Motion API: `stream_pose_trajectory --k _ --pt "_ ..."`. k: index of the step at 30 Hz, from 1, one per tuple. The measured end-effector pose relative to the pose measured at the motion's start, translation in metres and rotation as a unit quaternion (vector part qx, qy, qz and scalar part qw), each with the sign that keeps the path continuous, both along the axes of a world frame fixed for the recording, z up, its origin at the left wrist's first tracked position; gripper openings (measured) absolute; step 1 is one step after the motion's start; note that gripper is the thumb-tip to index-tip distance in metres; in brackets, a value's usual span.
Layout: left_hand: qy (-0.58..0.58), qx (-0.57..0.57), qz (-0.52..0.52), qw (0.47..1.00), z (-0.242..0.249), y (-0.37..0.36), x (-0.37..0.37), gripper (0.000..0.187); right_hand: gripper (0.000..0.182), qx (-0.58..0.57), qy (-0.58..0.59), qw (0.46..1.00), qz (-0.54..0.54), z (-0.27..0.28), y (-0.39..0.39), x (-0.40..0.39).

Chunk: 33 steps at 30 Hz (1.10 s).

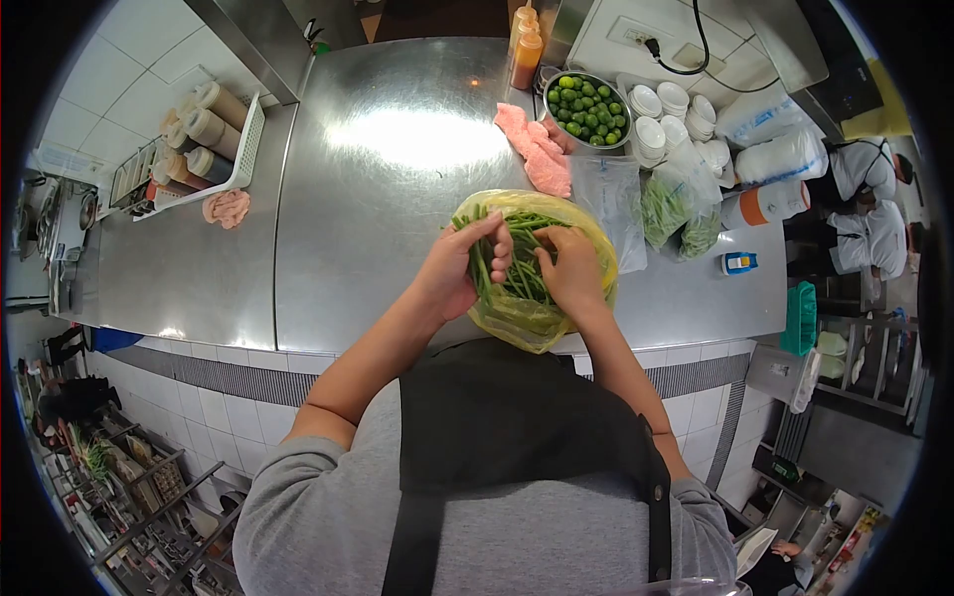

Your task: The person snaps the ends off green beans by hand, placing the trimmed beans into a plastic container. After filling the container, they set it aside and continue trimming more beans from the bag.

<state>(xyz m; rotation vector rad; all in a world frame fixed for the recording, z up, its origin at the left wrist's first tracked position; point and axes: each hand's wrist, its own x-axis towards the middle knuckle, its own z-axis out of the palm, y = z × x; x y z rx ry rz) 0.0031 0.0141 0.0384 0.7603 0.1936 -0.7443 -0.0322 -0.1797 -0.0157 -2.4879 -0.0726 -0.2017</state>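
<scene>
A yellow plastic bag (pixel 591 223) stands with its mouth wide on the steel counter, filled with long green beans (pixel 525 281). My left hand (pixel 465 260) is closed around a small bunch of the beans at the bag's left side, their ends poking out above the fingers. Inside the bag's right side, my right hand (pixel 573 266) has its thumb and fingers bent onto other beans; its fingertips are partly hidden among them.
Behind the bag lie a pink cloth (pixel 537 149) and a bowl of green limes (pixel 586 111). Clear bags of greens (pixel 668 207), stacked white cups (pixel 651 137) and a blue item (pixel 738 262) are on the right. A white basket of bottles (pixel 241 164) stands left.
</scene>
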Motion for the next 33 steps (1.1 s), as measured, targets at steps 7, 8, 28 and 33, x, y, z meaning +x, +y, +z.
stream_pose_trajectory --k 7,8,28,33 --pt "-0.014 0.111 -0.013 0.994 -0.020 0.005 0.000 0.017 0.017 0.233 0.124 0.963 -0.056 0.049 -0.003 -0.013" --pt "-0.065 0.174 -0.036 0.982 -0.015 0.001 -0.003 0.015 0.016 0.254 0.100 0.960 -0.058 0.051 -0.003 -0.014" --pt "-0.274 0.241 -0.122 0.923 -0.034 -0.003 -0.006 0.014 0.009 0.219 -0.089 0.971 -0.021 0.023 0.001 0.000" --pt "-0.142 0.174 -0.077 0.971 -0.016 0.007 -0.003 0.016 0.019 0.103 0.019 0.994 -0.014 0.023 -0.010 -0.009"
